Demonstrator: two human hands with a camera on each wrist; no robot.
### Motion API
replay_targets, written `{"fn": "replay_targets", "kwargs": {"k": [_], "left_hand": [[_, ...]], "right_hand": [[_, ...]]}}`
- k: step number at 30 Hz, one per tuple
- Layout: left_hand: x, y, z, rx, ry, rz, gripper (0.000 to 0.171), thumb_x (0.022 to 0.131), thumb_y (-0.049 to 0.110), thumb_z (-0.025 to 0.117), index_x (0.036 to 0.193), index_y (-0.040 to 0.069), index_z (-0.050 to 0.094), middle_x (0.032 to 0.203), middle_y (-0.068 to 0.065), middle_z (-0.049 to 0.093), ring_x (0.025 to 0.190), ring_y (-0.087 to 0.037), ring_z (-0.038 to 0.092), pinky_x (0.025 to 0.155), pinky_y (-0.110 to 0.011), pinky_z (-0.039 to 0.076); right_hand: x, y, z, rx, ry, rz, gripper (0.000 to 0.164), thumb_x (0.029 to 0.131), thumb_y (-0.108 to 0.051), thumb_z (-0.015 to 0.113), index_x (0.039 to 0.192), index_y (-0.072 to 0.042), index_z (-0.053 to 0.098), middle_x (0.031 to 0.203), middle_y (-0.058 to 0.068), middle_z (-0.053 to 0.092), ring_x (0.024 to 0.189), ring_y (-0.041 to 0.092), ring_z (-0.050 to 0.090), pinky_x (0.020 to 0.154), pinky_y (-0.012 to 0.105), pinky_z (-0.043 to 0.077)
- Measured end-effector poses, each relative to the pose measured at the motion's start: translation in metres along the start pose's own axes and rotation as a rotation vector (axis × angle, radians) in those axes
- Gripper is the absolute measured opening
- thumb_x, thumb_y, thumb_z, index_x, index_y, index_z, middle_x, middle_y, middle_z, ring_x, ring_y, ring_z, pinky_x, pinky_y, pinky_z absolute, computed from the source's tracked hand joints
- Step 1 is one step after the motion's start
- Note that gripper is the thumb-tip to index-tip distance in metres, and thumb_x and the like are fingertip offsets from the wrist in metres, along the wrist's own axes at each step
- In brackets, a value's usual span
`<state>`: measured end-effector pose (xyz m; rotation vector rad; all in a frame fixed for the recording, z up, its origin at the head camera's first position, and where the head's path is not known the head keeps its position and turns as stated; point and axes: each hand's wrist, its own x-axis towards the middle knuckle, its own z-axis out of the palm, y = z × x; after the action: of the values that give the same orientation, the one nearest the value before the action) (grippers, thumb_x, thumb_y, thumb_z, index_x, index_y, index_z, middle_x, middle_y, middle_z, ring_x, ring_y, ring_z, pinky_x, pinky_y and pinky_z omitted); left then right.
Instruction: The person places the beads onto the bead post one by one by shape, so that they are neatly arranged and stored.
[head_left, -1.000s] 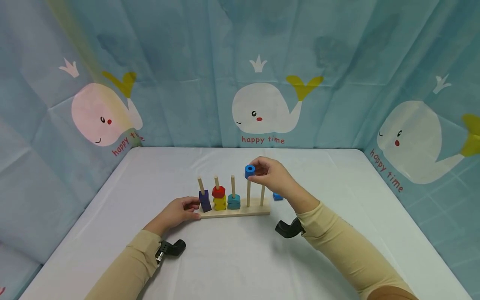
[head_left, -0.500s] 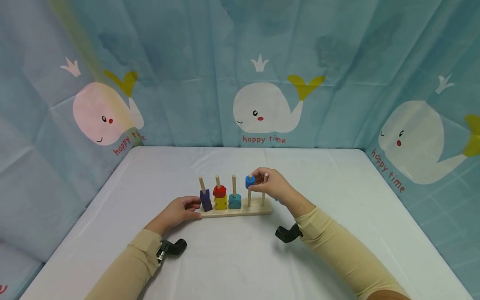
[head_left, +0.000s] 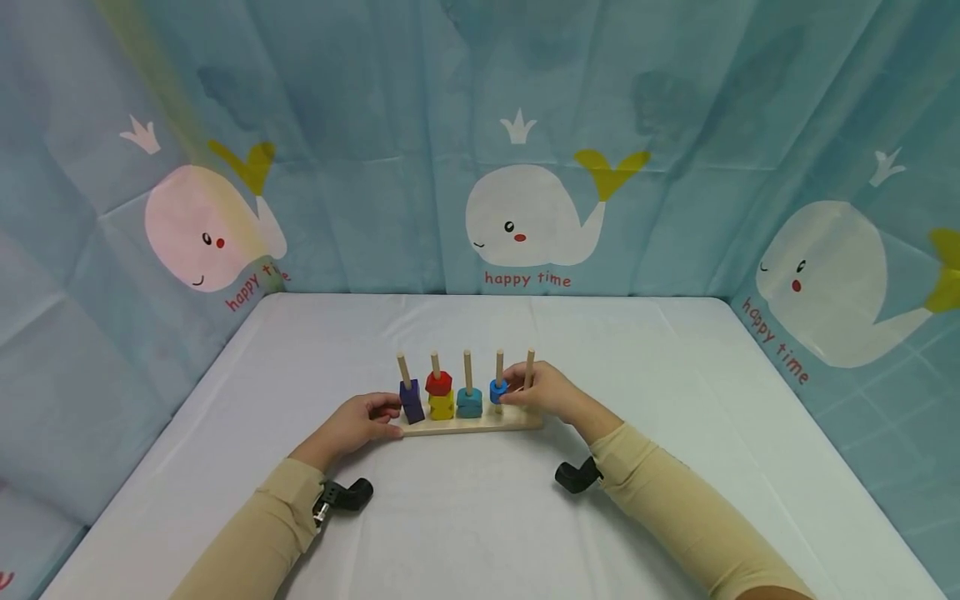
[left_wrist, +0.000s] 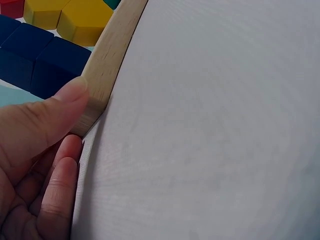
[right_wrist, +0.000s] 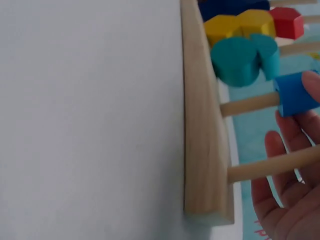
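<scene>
A wooden peg stacker [head_left: 472,426] with several upright pegs lies across the table. My right hand [head_left: 551,392] pinches a blue block [right_wrist: 295,95] threaded on the fourth peg from the left, a short way above the base. The fifth peg [right_wrist: 275,165] passes in front of that hand's fingers in the right wrist view. At the stacker's left end, my left hand [head_left: 356,429] grips the base, its thumb on the corner in the left wrist view. Dark blue blocks [head_left: 411,402] fill the lower first peg. A red block [head_left: 438,383] tops yellow ones [head_left: 442,406]; teal blocks [head_left: 469,404] sit on the third peg.
A white cloth [head_left: 465,517] covers the table around the stacker. Blue curtains printed with whales [head_left: 528,217] hang behind and at both sides. A black wrist camera [head_left: 577,476] juts from the right sleeve, another [head_left: 351,495] from the left.
My right hand has brought the blue block from the fourth peg's top down along it. A blue piece behind that hand has gone out of sight. The left hand stays put.
</scene>
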<state>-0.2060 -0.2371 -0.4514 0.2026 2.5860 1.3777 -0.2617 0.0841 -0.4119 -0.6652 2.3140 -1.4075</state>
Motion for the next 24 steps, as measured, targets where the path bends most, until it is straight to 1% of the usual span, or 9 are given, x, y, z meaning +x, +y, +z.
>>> {"fn": "replay_targets", "kwargs": {"k": [3, 5, 6, 9, 10, 15, 20, 22, 24], "left_hand": [[0.008, -0.017, 0.001, 0.006, 0.001, 0.005, 0.058, 0.071, 0.021, 0.079, 0.119, -0.001, 0.057, 0.103, -0.007, 0.063, 0.092, -0.017, 0.055, 0.073, -0.015, 0.046], [0.009, -0.018, 0.001, 0.006, 0.006, -0.005, 0.057, 0.070, 0.021, 0.079, 0.119, 0.001, 0.057, 0.103, -0.007, 0.063, 0.092, -0.016, 0.054, 0.073, -0.015, 0.046], [0.011, -0.022, 0.002, 0.008, 0.008, -0.007, 0.058, 0.069, 0.024, 0.080, 0.118, 0.002, 0.058, 0.102, -0.006, 0.063, 0.091, -0.015, 0.054, 0.073, -0.015, 0.046], [0.012, -0.024, 0.002, 0.014, 0.007, -0.004, 0.059, 0.070, 0.024, 0.080, 0.119, 0.002, 0.057, 0.103, -0.006, 0.063, 0.091, -0.015, 0.054, 0.074, -0.016, 0.046], [0.011, -0.024, 0.002, 0.013, 0.007, -0.003, 0.059, 0.070, 0.024, 0.080, 0.119, 0.001, 0.057, 0.103, -0.006, 0.063, 0.091, -0.016, 0.054, 0.074, -0.016, 0.046], [0.009, -0.019, 0.002, 0.022, 0.008, -0.012, 0.056, 0.072, 0.019, 0.078, 0.120, 0.000, 0.056, 0.104, -0.008, 0.063, 0.093, -0.017, 0.054, 0.073, -0.014, 0.045], [-0.001, 0.001, 0.001, 0.041, 0.003, 0.013, 0.051, 0.074, 0.011, 0.075, 0.118, -0.006, 0.055, 0.103, -0.013, 0.062, 0.093, -0.023, 0.054, 0.070, -0.014, 0.044], [-0.004, 0.007, 0.000, 0.041, 0.000, 0.027, 0.050, 0.074, 0.010, 0.075, 0.117, -0.008, 0.055, 0.102, -0.015, 0.062, 0.092, -0.025, 0.054, 0.070, -0.014, 0.045], [-0.004, 0.004, 0.000, 0.041, 0.001, 0.021, 0.051, 0.074, 0.011, 0.076, 0.117, -0.006, 0.055, 0.103, -0.013, 0.062, 0.092, -0.023, 0.054, 0.070, -0.013, 0.044]], "right_hand": [[-0.003, -0.002, -0.002, 0.003, -0.037, -0.007, 0.023, 0.081, -0.006, 0.067, 0.102, 0.003, 0.063, 0.090, 0.010, 0.064, 0.084, 0.017, 0.057, 0.074, 0.027, 0.049], [-0.001, 0.004, -0.002, 0.001, -0.056, -0.007, 0.022, 0.082, -0.004, 0.067, 0.102, 0.002, 0.062, 0.091, 0.011, 0.064, 0.085, 0.017, 0.057, 0.076, 0.027, 0.048], [0.002, 0.012, -0.002, 0.001, -0.064, -0.011, 0.022, 0.082, -0.005, 0.067, 0.102, 0.001, 0.062, 0.092, 0.011, 0.064, 0.085, 0.017, 0.058, 0.077, 0.028, 0.048], [0.009, 0.028, -0.001, 0.001, -0.077, -0.014, 0.023, 0.081, -0.007, 0.068, 0.102, -0.001, 0.063, 0.093, 0.009, 0.065, 0.085, 0.015, 0.059, 0.080, 0.029, 0.048], [0.009, 0.029, 0.000, 0.007, -0.083, -0.015, 0.023, 0.081, -0.007, 0.068, 0.102, -0.001, 0.062, 0.093, 0.009, 0.065, 0.086, 0.014, 0.059, 0.081, 0.029, 0.048], [0.007, 0.030, 0.000, 0.019, -0.099, -0.014, 0.024, 0.081, -0.006, 0.069, 0.103, 0.001, 0.063, 0.092, 0.010, 0.066, 0.085, 0.015, 0.061, 0.081, 0.029, 0.049], [0.006, 0.029, 0.000, 0.000, -0.098, -0.003, 0.023, 0.081, -0.007, 0.068, 0.103, 0.000, 0.065, 0.093, 0.008, 0.067, 0.086, 0.015, 0.061, 0.080, 0.029, 0.050], [0.006, 0.029, 0.000, -0.010, -0.099, 0.001, 0.023, 0.081, -0.008, 0.068, 0.103, -0.001, 0.065, 0.093, 0.008, 0.067, 0.086, 0.015, 0.061, 0.080, 0.029, 0.049], [0.005, 0.028, 0.000, -0.020, -0.099, -0.003, 0.024, 0.082, -0.007, 0.068, 0.104, 0.000, 0.065, 0.094, 0.008, 0.067, 0.087, 0.015, 0.061, 0.081, 0.029, 0.050]]}}
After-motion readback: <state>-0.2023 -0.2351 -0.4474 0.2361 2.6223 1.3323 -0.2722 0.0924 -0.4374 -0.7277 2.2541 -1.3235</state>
